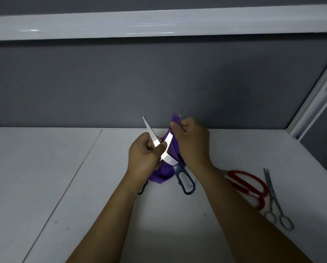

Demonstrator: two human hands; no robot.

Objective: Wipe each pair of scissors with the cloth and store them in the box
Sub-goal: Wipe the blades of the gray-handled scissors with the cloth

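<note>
Meanwhile, left hand (pixel 141 158) grips blue scissors (pixel 169 159); right hand (pixel 193 143) pinches one cloth (pixel 161 175). Two more pairs: red scissors (pixel 240 173), steel scissors (pixel 272 194).

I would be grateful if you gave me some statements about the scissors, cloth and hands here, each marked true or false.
1. The blue-handled scissors are held with blades spread open. True.
2. The right hand pinches the purple cloth around one blade. True.
3. The left hand holds the red-handled scissors. False: they lie on the table; the left hand grips a blade of the blue-handled pair.
4. The grey metal scissors lie on the table, right of the red-handled ones. True.
5. A storage box stands on the table. False: none is in view.
</note>
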